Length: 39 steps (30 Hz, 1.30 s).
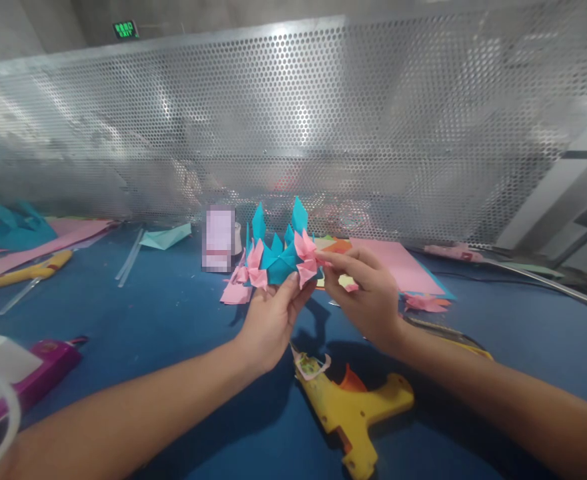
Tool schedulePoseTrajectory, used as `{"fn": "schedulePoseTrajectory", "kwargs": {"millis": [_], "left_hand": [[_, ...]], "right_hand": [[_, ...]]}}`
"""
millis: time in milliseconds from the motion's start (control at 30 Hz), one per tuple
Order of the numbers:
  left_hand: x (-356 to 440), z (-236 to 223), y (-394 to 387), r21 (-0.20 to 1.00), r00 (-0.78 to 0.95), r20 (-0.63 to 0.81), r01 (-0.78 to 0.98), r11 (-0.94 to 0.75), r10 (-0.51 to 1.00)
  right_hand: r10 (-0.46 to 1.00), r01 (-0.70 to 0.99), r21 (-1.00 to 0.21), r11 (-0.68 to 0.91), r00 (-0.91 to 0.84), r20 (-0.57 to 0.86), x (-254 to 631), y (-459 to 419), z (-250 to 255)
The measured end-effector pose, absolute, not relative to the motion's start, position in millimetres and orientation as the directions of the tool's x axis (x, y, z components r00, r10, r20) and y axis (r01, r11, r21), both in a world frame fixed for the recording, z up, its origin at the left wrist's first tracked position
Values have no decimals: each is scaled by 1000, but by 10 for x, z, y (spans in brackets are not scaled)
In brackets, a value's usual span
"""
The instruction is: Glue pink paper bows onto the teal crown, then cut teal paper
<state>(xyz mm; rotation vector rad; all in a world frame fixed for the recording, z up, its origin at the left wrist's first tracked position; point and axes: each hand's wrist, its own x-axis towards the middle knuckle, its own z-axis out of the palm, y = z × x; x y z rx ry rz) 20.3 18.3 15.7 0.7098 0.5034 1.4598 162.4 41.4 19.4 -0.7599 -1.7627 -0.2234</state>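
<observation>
Above the middle of the blue table I see a folded blue paper crown with upright points and pink origami flowers on its sides. My left hand grips its lower edge from below, thumb at the front. On the right side of the crown sits a pink paper flower, and the fingers of my right hand are pinched at its outer edge. Below my hands lies a yellow glue gun with an orange trigger, its nozzle toward the crown.
Pink paper sheets and a loose pink flower lie at right. At left are a yellow-handled tool, clear glue sticks, another blue folded paper piece and a purple-and-white device. A perforated metal panel stands behind.
</observation>
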Motion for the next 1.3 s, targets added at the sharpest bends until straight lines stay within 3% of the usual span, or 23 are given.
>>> {"fn": "schedulePoseTrajectory", "kwargs": {"millis": [500, 1300], "left_hand": [[205, 130, 215, 697, 49, 120, -715, -49, 992], [200, 107, 212, 716, 118, 171, -697, -41, 978]], "right_hand": [[485, 562, -281, 778, -254, 837, 1608, 369, 242], [338, 533, -95, 841, -379, 861, 1614, 409, 359]]}}
